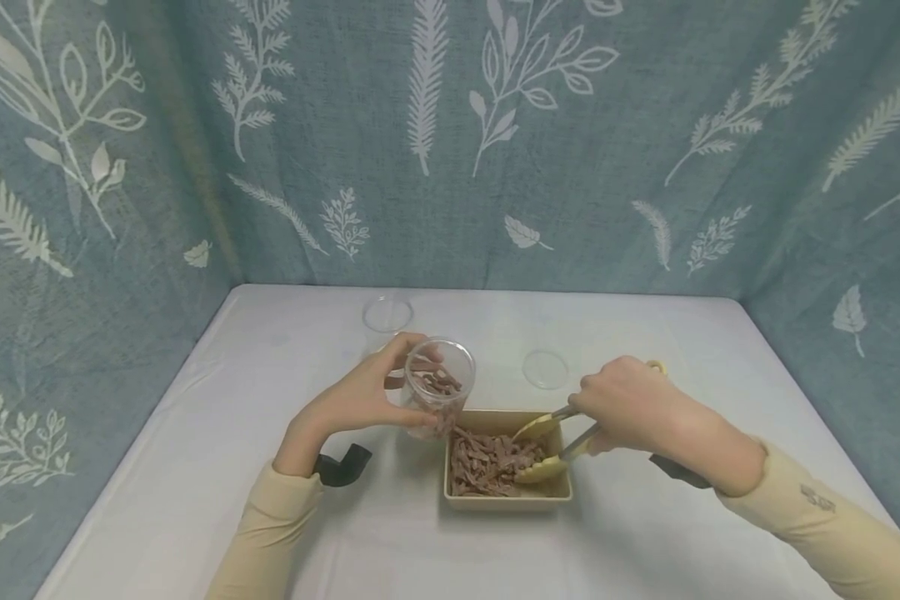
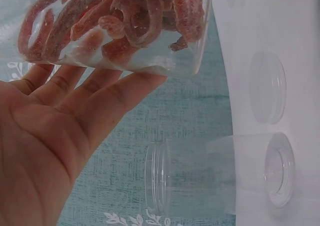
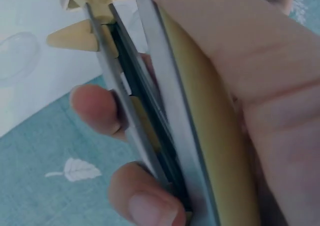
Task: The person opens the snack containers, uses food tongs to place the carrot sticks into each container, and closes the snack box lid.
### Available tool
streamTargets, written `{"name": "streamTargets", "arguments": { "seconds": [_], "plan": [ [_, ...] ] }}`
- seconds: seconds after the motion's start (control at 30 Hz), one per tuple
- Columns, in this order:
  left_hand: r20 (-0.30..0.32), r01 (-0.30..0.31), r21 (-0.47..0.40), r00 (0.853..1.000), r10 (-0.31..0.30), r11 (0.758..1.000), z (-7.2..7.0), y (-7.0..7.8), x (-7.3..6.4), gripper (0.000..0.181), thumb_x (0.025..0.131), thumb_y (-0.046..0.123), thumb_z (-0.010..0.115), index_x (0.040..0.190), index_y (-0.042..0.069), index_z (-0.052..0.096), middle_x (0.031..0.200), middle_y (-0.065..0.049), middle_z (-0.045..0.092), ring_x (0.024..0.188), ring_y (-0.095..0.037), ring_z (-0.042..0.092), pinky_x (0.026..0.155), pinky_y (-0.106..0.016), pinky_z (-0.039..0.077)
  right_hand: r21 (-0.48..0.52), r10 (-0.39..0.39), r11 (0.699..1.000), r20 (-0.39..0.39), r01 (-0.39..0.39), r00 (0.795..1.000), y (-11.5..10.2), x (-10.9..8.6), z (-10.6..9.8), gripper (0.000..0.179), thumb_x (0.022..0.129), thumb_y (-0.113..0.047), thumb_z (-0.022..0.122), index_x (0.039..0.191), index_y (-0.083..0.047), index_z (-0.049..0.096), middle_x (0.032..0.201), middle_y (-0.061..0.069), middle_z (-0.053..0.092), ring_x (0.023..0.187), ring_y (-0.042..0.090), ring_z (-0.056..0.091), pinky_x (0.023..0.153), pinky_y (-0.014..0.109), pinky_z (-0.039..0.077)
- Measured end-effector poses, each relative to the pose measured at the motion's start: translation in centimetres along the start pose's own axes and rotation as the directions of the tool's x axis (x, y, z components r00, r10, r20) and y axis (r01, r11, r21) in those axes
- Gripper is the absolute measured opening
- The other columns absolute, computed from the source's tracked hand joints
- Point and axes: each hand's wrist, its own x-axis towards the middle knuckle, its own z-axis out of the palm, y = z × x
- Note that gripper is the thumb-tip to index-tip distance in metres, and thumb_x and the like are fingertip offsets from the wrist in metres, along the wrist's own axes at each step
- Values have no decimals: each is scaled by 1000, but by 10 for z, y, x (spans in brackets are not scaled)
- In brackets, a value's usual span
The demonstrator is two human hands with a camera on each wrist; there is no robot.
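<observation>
My left hand [image 1: 371, 390] grips a clear plastic jar [image 1: 441, 371], tilted with its mouth toward me at the left rim of a yellow rectangular box [image 1: 506, 503]. Reddish-brown meat strips [image 2: 132, 13] lie inside the jar. More brown strips [image 1: 487, 462] fill much of the box. My right hand [image 1: 633, 404] holds a pair of tongs [image 3: 187, 111] with metal arms and yellow tips. Those tips [image 1: 542, 471] are spread apart inside the box, among the strips at its right side.
A second clear jar [image 1: 387, 315] stands behind my left hand. To the right of it a clear round lid [image 1: 546, 369] lies on the white table [image 1: 307, 533]. Patterned blue-green curtains [image 1: 375, 125] hang around the back and sides.
</observation>
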Motion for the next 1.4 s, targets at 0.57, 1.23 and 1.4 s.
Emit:
{"name": "streamTargets", "arguments": {
  "seconds": [0.57, 1.23, 1.4],
  "plan": [
    [2, 11, -16, 1000, -11, 1000, 1, 0, -1, 79, 66, 27, 84, 131, 26, 38, 124, 2, 53, 122, -21, 48, 97, -46, 44, 154, -33, 987, -68, 43, 997, 18, -12, 18, 34, 66, -53, 72, 82, -24, 68, 58, -14, 48, 47, 4, 28, 41, 21, 31],
    [-20, 8, 26, 1000, -8, 1000, -6, -1, -4, 80, 65, 30, 84, 132, 24, 40, 125, 3, 53, 123, -22, 46, 102, -50, 39, 342, 140, 934, -88, -102, 986, 34, -37, 33, 51, 68, -73, 57, 100, -36, 71, 71, -24, 57, 49, -5, 38, 40, 18, 32],
    [-25, 12, 61, 1000, -11, 998, -7, 2, -5, 81, 64, 32, 85, 131, 22, 41, 124, 4, 53, 119, -20, 49, 104, -46, 38, 353, 130, 933, -139, -73, 982, 37, -43, 34, 43, 69, -66, 63, 100, -37, 70, 70, -27, 54, 49, -7, 35, 42, 16, 31]
  ]
}}
